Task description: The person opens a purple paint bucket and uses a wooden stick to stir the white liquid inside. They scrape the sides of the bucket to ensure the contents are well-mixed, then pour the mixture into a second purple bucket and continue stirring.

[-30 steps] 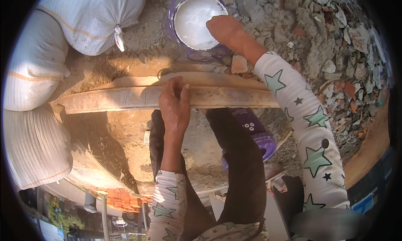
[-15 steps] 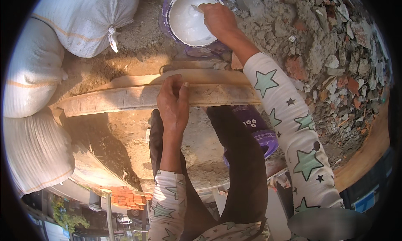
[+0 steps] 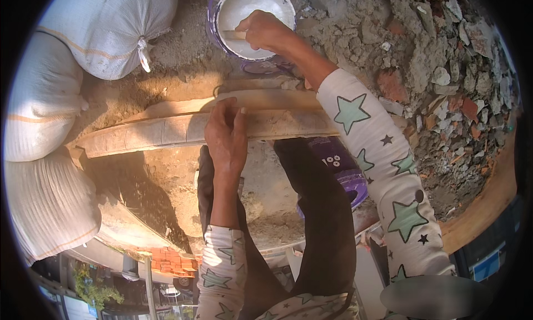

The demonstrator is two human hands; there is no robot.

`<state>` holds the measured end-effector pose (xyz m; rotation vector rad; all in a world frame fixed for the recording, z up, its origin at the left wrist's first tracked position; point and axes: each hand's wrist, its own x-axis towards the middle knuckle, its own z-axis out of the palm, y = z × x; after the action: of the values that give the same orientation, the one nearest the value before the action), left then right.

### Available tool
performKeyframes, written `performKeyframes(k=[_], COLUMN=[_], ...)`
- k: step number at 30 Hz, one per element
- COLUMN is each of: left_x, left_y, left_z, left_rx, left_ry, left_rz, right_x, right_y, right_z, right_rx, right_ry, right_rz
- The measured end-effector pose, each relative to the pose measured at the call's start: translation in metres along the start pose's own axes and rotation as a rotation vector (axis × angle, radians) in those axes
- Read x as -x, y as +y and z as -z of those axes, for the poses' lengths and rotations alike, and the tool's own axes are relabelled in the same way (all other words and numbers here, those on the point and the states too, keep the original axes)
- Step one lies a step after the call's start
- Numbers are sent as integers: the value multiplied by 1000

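Observation:
My right hand is closed around a short, flat, pale tool, whose exact kind I cannot make out. The tool points left inside a purple bucket of smooth white paste. My left hand lies across a long wooden board in front of my knees, its fingers bent over the upper edge and its thumb close beside them. Part of that grip is hidden by the back of the hand. A second strip of wood runs along the far side of the board.
Tied white sacks are stacked at the left. Broken brick and plaster rubble covers the right side. Another purple bucket lies partly hidden beside my right leg. Orange bricks are piled in the lower background.
My right hand has moved left and slightly toward me within the bucket, and more of the flat tool now shows. My left hand has stayed on the board.

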<state>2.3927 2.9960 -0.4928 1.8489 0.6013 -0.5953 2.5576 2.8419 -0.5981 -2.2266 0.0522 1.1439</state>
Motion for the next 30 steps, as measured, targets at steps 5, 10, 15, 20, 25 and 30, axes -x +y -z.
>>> performKeyframes(k=[5,10,15,20,25,30], left_x=[-1,-2,-1,-1,0,-1], left_y=[0,4,-6,0,-9,-5], left_z=[2,8,2,7,7,7], left_rx=[-1,-3,29,47,57,42], left_ry=[10,-47,12,-2,5,7], left_rz=[9,83,18,61,29,-7], right_x=[45,53,27,14,16,3], right_y=[10,13,18,30,22,-23], right_z=[38,59,49,25,-2,6], right_rx=[437,911,1000,825,444,639], right_ry=[-66,56,201,45,44,263], right_rz=[117,228,280,100,163,182])
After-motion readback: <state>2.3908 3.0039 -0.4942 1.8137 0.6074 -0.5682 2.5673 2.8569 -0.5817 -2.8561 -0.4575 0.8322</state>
